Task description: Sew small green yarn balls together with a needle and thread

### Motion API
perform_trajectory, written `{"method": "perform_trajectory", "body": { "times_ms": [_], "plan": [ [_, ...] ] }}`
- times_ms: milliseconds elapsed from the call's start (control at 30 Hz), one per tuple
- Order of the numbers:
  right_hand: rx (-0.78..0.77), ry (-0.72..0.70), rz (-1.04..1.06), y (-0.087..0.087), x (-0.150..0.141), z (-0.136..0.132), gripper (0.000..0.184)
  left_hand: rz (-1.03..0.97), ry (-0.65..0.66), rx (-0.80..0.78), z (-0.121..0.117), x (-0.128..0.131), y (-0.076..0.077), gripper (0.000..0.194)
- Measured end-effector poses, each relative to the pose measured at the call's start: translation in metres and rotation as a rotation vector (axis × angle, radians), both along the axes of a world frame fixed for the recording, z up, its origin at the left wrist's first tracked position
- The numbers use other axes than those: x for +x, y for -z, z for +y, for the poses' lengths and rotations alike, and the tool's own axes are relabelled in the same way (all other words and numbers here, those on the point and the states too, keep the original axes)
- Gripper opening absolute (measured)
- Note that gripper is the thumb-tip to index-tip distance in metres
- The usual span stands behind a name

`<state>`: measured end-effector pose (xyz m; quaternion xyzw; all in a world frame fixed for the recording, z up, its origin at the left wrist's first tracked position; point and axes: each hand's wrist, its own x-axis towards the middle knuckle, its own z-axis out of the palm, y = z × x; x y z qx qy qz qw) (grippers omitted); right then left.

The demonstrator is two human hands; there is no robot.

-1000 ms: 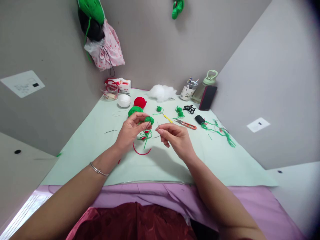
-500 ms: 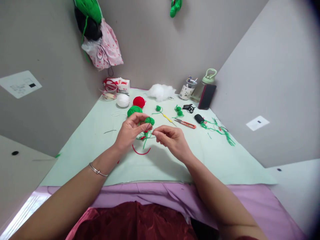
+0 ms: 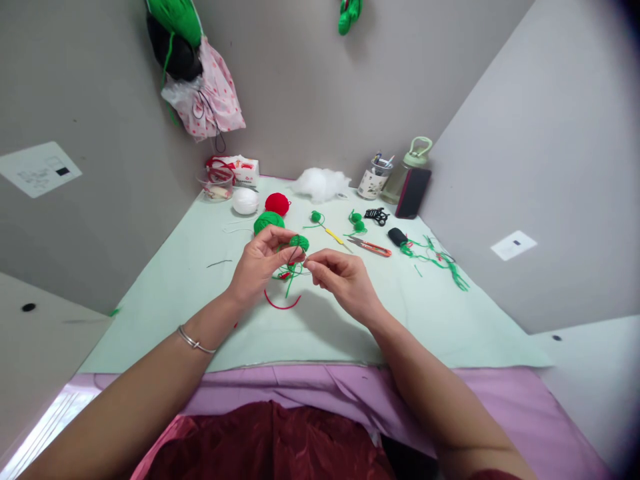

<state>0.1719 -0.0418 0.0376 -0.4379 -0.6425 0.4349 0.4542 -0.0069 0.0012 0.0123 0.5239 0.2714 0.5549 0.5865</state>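
My left hand (image 3: 260, 263) is closed, thumb and fingers pinching a dark thread (image 3: 299, 238) that bends in a small loop at the fingertips. Just behind those fingertips shows a green crocheted piece (image 3: 300, 243); whether the hand also grips it I cannot tell. Opposite, my right hand (image 3: 340, 277) is pinched shut close to the left thumb, on something too thin to make out. Beneath both hands, green yarn ends (image 3: 289, 287) and small red bits (image 3: 285, 275) lie on the table, partly covered. A curved red yarn piece (image 3: 283, 307) lies nearer to me.
Green (image 3: 269, 222), red (image 3: 277, 204) and white yarn balls (image 3: 245, 201) sit behind my left hand. Right of them are a yellow crochet hook (image 3: 334, 236), orange thread snips (image 3: 375, 249) and tangled green yarn (image 3: 440, 257). White stuffing (image 3: 320, 185), a pen cup (image 3: 374, 181) and a bottle (image 3: 400, 175) stand at the back.
The dark thread now shows as a wider loop in front of the green piece. Both hands stay almost in place, still pinched close together.
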Motion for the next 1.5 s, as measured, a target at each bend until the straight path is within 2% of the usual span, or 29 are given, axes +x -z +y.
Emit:
{"method": "perform_trajectory", "body": {
  "times_ms": [467, 767, 933, 1267, 1500],
  "plan": [
    [0.252, 0.108, -0.092, 0.009, -0.002, 0.000, 0.019, 0.008, 0.019, -0.028, -0.004, 0.003, -0.003, 0.029],
    [0.252, 0.148, -0.082, 0.011, -0.003, 0.000, 0.019, 0.026, -0.004, -0.009, -0.007, 0.005, -0.004, 0.032],
    [0.224, 0.109, -0.078, 0.011, -0.003, 0.002, 0.020, 0.034, -0.022, -0.025, -0.007, 0.004, -0.002, 0.031],
    [0.267, 0.097, -0.097, 0.013, -0.001, 0.002, 0.016, 0.018, -0.044, -0.028, -0.006, 0.003, -0.004, 0.030],
    [0.275, 0.130, -0.011, 0.017, -0.006, 0.002, 0.011, 0.005, -0.030, -0.043, -0.008, 0.006, -0.003, 0.029]
  ]
}}
